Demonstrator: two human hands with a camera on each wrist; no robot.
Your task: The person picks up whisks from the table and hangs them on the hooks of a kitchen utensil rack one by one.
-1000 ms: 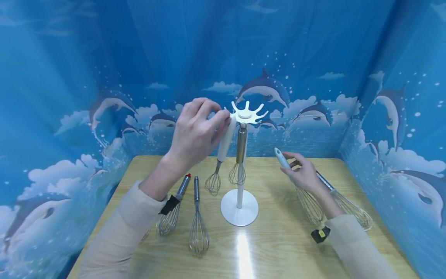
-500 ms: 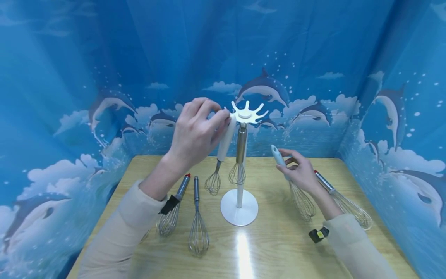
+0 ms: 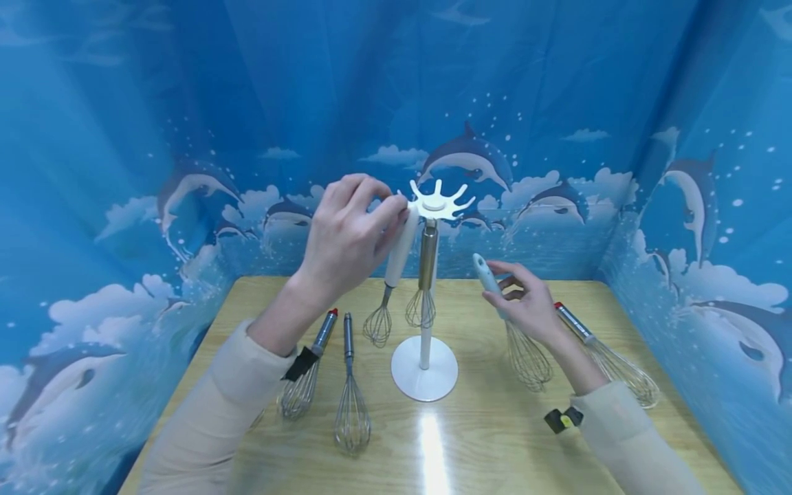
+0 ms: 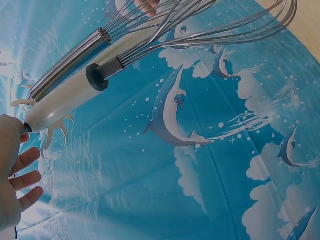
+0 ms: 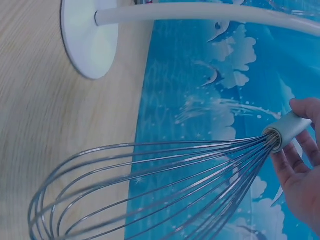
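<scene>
In the head view my left hand (image 3: 349, 227) pinches the top end of a white-handled whisk (image 3: 402, 247) at the prongs of a white stand (image 3: 435, 203). That whisk's wires point downward, clear of the table. Beside it a whisk with a metal handle (image 3: 427, 258) hangs from the stand. The left wrist view shows the two handles (image 4: 65, 102) side by side; how the white one meets its prong is hidden by my fingers. Right of the stand, my right hand (image 3: 529, 302) grips a light blue whisk (image 3: 487, 275) by its handle, tilted, handle end up.
On the wooden table (image 3: 495, 440), left of the stand's round base (image 3: 408, 375), lie a red-tipped whisk (image 3: 324, 331) and a metal whisk (image 3: 350, 344). Another red-tipped whisk (image 3: 575, 322) lies at the right. A blue dolphin curtain (image 3: 346, 82) surrounds the table.
My right hand has moved left toward the stand with the light blue whisk, uncovering the red end of the whisk on the right. My left hand has stayed in place.
</scene>
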